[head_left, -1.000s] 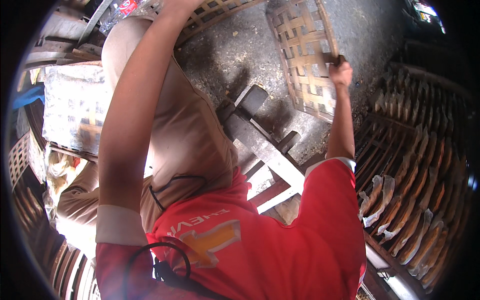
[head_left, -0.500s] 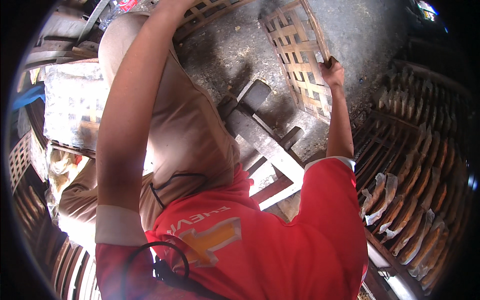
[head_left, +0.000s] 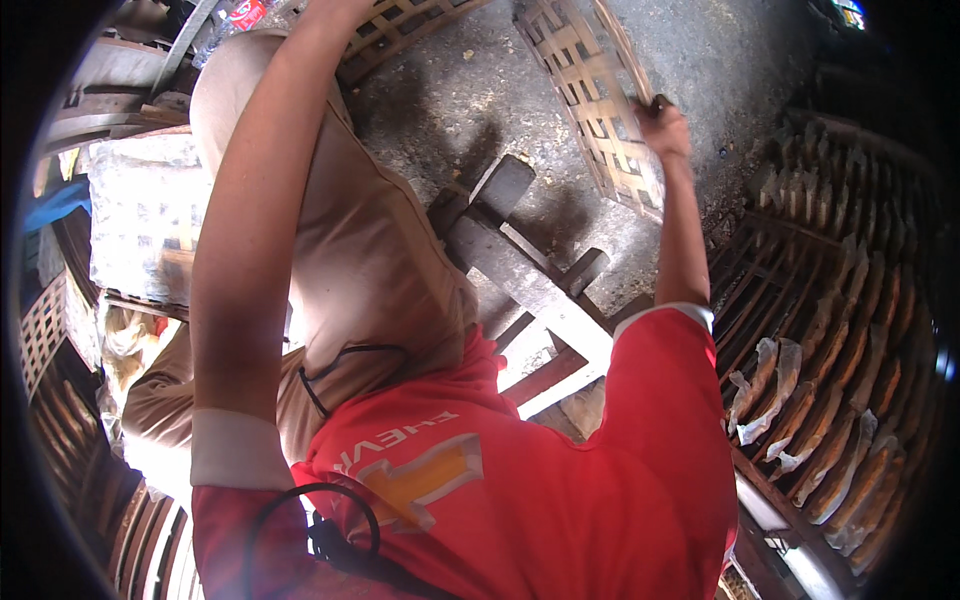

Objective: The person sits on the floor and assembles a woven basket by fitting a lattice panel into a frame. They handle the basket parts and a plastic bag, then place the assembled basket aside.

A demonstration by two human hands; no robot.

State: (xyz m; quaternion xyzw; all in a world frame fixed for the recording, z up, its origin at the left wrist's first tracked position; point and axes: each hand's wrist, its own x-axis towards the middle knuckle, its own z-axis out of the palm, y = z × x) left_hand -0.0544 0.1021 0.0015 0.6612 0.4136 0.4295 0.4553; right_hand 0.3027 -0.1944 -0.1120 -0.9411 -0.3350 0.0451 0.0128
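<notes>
Red bottle label (head_left: 246, 13), lettered shirt (head_left: 590, 480), gripped lattice panel (head_left: 592, 108)

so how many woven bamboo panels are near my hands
2: one panel in your right hand, another panel by your left hand at the top edge. Others may be hidden.

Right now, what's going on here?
A person's right hand grips a woven panel at its edge, tilted over the grey floor. The left hand, mostly cut off at the picture's top, is near a second woven panel; its grip can't be seen. At right, a slatted rack holds rows of thin brown pieces.
</notes>
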